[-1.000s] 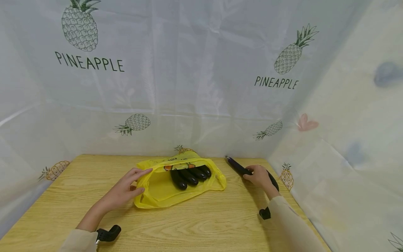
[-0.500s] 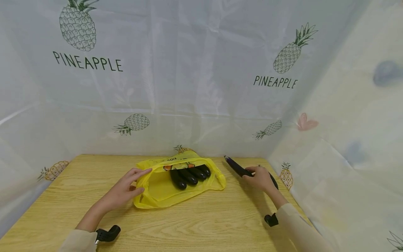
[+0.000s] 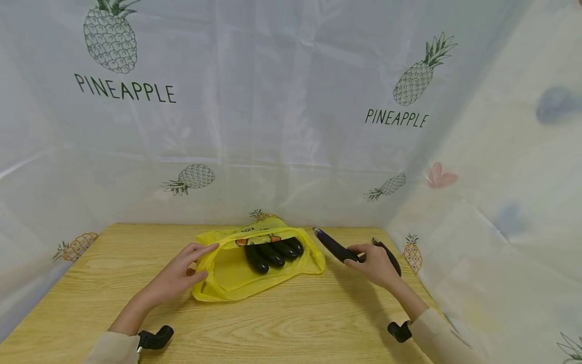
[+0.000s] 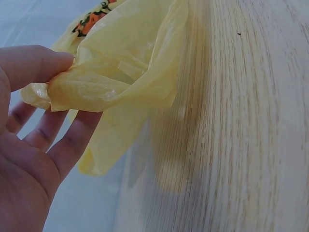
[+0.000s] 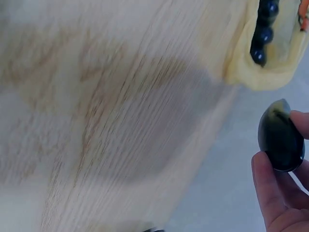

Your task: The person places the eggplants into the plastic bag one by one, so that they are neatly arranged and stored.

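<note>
A yellow plastic bag lies on its side on the table, its mouth facing me. Several dark eggplants lie side by side inside it. My left hand pinches the left edge of the bag's mouth; in the left wrist view the thumb is on top of the film and the fingers are beneath. To the right of the bag, my right hand grips another eggplant, its stem end pointing at the back left. The right wrist view shows this eggplant end-on between thumb and fingers.
One more eggplant lies near the table's right edge, partly hidden behind my right hand. A wood-grain table reaches back to a hanging sheet printed with pineapples; another sheet stands along the right side.
My right hand has drawn its eggplant leftward, closer to the bag, and the eggplant behind it now shows more. My left hand and the bag have stayed in place.
</note>
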Demonstrator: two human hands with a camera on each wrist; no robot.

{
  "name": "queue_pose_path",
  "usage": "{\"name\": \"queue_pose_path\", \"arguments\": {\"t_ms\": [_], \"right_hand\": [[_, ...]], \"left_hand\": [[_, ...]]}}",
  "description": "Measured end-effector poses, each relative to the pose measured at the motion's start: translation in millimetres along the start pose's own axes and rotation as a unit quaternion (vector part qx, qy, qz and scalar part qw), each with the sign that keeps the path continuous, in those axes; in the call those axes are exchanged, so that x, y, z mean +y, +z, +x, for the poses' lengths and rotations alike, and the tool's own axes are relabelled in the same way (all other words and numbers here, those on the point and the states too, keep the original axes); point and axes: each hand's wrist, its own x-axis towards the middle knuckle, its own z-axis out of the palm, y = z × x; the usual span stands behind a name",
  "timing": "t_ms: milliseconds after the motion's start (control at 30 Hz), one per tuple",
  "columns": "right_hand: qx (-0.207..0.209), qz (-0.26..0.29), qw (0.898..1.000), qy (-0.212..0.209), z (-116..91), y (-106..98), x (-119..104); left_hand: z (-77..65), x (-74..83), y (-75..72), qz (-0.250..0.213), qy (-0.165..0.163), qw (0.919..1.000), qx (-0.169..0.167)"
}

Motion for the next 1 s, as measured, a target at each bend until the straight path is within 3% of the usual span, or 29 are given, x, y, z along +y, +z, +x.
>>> {"name": "queue_pose_path", "arguments": {"t_ms": [367,633,1000], "right_hand": [[-0.006,0.024,0.999,-0.023,-16,0,-27],[-0.035,0.054,0.997,-0.035,-21,2,-50],[-0.066,0.082,0.994,-0.04,-21,20,-69]], "left_hand": [[-0.1,0.5,-0.3,-0.007,0.01,0.9999,0.001],[0.6,2.1,-0.7,-0.006,0.004,1.0,-0.002],[1.1,1.4,0.2,0.004,0.003,1.0,-0.001]]}}
